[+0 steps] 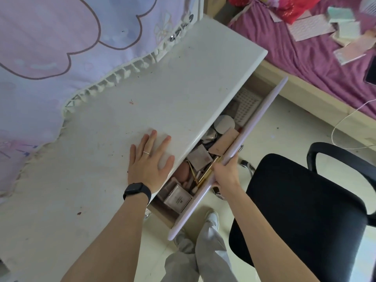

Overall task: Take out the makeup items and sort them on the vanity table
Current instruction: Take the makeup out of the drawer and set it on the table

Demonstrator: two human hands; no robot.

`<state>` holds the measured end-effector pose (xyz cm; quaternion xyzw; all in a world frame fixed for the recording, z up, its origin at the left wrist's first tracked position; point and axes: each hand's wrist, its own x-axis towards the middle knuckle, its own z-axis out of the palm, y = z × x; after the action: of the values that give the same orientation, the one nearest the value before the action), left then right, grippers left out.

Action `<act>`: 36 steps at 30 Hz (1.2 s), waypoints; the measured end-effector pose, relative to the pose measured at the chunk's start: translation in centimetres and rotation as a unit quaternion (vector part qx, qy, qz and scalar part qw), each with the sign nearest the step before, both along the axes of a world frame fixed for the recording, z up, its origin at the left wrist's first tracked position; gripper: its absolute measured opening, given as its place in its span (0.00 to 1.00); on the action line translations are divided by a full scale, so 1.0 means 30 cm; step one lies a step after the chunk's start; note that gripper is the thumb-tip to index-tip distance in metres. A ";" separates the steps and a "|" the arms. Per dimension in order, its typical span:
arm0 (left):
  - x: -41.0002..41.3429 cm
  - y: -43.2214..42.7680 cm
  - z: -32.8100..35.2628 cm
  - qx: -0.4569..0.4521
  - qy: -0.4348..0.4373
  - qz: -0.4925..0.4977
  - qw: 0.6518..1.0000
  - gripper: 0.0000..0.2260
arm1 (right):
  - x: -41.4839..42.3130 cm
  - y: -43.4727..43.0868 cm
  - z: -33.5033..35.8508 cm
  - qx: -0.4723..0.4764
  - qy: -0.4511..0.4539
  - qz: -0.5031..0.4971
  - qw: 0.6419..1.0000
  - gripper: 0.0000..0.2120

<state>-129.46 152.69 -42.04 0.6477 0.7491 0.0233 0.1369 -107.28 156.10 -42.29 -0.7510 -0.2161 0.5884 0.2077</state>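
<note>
Evidently the drawer (262, 115) is only partly out. At the vanity table (162, 88) front edge the left hand (150, 165) presses flat, fingers spread; the right hand (223, 174) curls round the drawer's front. The makeup items (200, 157) crowd inside, so a straight, even pull looks wisest.

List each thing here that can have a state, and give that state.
drawer, pulled partly open.
makeup items, jumbled inside the drawer.
left hand, flat on the vanity table.
right hand, grips the drawer at its front edge.
office chair, unoccupied.
</note>
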 end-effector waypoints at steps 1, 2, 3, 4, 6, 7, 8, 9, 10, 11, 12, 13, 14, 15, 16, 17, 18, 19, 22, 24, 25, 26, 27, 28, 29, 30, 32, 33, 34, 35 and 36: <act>-0.001 0.001 -0.002 0.004 0.001 0.000 1.000 0.27 | 0.015 -0.010 -0.005 -0.001 0.002 -0.009 1.000 0.44; -0.002 0.001 -0.004 0.009 0.003 -0.001 1.000 0.27 | 0.030 -0.020 -0.010 -0.001 0.003 -0.015 1.000 0.43; -0.002 0.001 -0.007 0.012 0.005 -0.002 1.000 0.27 | 0.045 -0.032 -0.012 0.000 0.003 -0.020 1.000 0.41; -0.002 0.001 -0.008 0.014 0.006 -0.002 1.000 0.26 | 0.060 -0.045 -0.013 0.001 0.004 -0.023 1.000 0.40; -0.002 -0.001 -0.011 0.014 0.004 -0.001 1.000 0.26 | 0.087 -0.069 -0.013 0.005 0.009 -0.027 1.000 0.36; -0.002 -0.003 -0.011 0.014 0.005 -0.001 1.000 0.26 | 0.100 -0.079 -0.016 0.007 0.012 -0.030 0.999 0.35; -0.002 -0.004 -0.011 0.014 0.008 -0.001 1.000 0.26 | 0.112 -0.085 -0.017 0.009 0.010 -0.033 0.999 0.33; -0.001 -0.005 -0.011 0.016 0.010 -0.002 1.000 0.26 | 0.124 -0.089 -0.020 0.012 0.006 -0.033 0.999 0.31; 0.001 -0.004 -0.011 0.017 0.011 0.000 1.000 0.26 | 0.134 -0.089 -0.024 0.014 0.004 -0.032 0.999 0.29; 0.002 -0.003 -0.012 0.016 0.012 0.002 1.000 0.26 | 0.143 -0.088 -0.028 0.017 0.005 -0.029 0.999 0.28; 0.004 -0.003 -0.010 0.014 0.012 0.005 1.000 0.26 | 0.151 -0.089 -0.032 0.021 0.006 -0.025 0.999 0.28; 0.005 -0.002 -0.009 0.013 0.012 0.006 1.000 0.26 | 0.158 -0.089 -0.034 0.027 0.007 -0.021 0.999 0.28; 0.007 -0.001 -0.008 0.012 0.012 0.006 1.000 0.26 | 0.164 -0.090 -0.040 0.033 0.011 -0.018 0.999 0.28; 0.008 -0.002 -0.008 0.011 0.010 0.006 1.000 0.26 | 0.170 -0.093 -0.046 0.038 0.017 -0.017 0.999 0.28; 0.009 -0.002 -0.007 0.010 0.010 0.005 1.000 0.26 | 0.176 -0.096 -0.051 0.039 0.027 -0.017 0.999 0.28; 0.010 -0.003 -0.007 0.010 0.010 0.004 1.000 0.26 | 0.180 -0.097 -0.057 0.039 0.039 -0.021 0.998 0.28; 0.011 -0.004 -0.006 0.011 0.009 0.005 1.000 0.26 | 0.183 -0.097 -0.061 0.039 0.047 -0.024 0.998 0.27; 0.011 -0.003 -0.006 0.013 0.008 0.006 1.000 0.26 | 0.186 -0.097 -0.067 0.040 0.052 -0.025 0.998 0.27; 0.009 -0.002 -0.009 0.018 0.012 0.002 1.000 0.26 | 0.198 -0.101 -0.086 0.044 0.062 -0.022 0.997 0.25; 0.009 -0.001 -0.011 0.019 0.015 0.001 1.000 0.26 | 0.205 -0.104 -0.099 0.045 0.070 -0.022 0.996 0.24; 0.010 -0.002 -0.012 0.021 0.014 0.001 1.000 0.26 | 0.207 -0.105 -0.106 0.044 0.071 -0.022 0.996 0.23; 0.010 -0.002 -0.012 0.023 0.013 0.002 1.000 0.26 | 0.208 -0.105 -0.113 0.044 0.071 -0.021 0.996 0.23; 0.010 -0.001 -0.013 0.024 0.012 0.002 1.000 0.26 | 0.209 -0.103 -0.120 0.047 0.071 -0.019 0.996 0.23; 0.011 -0.001 -0.013 0.025 0.011 0.002 1.000 0.26 | 0.209 -0.103 -0.122 0.048 0.069 -0.016 0.996 0.23; 0.010 0.000 -0.013 0.025 0.012 0.002 1.000 0.26 | 0.210 -0.101 -0.123 0.047 0.066 -0.013 0.997 0.23; 0.009 0.002 -0.013 0.025 0.013 0.001 1.000 0.26 | 0.211 -0.100 -0.127 0.043 0.063 -0.011 0.997 0.23; 0.010 0.001 -0.014 0.025 0.018 -0.001 1.000 0.26 | 0.212 -0.104 -0.131 0.037 0.062 -0.002 0.997 0.23; 0.011 -0.001 -0.014 0.024 0.020 -0.002 1.000 0.26 | 0.212 -0.106 -0.130 0.037 0.058 0.007 0.998 0.23; 0.013 -0.002 -0.013 0.022 0.021 -0.002 1.000 0.26 | 0.212 -0.107 -0.128 0.038 0.051 0.015 0.998 0.23; 0.014 -0.002 -0.011 0.021 0.020 -0.002 1.000 0.26 | 0.213 -0.108 -0.127 0.038 0.046 0.018 0.998 0.23; 0.014 -0.002 -0.009 0.019 0.020 -0.001 1.000 0.26 | 0.214 -0.109 -0.127 0.036 0.043 0.021 0.998 0.22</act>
<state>-129.02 152.64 -42.32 0.6514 0.7504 0.0242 0.1096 -100.86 152.83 -46.10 -0.7122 -0.2444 0.6160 0.2314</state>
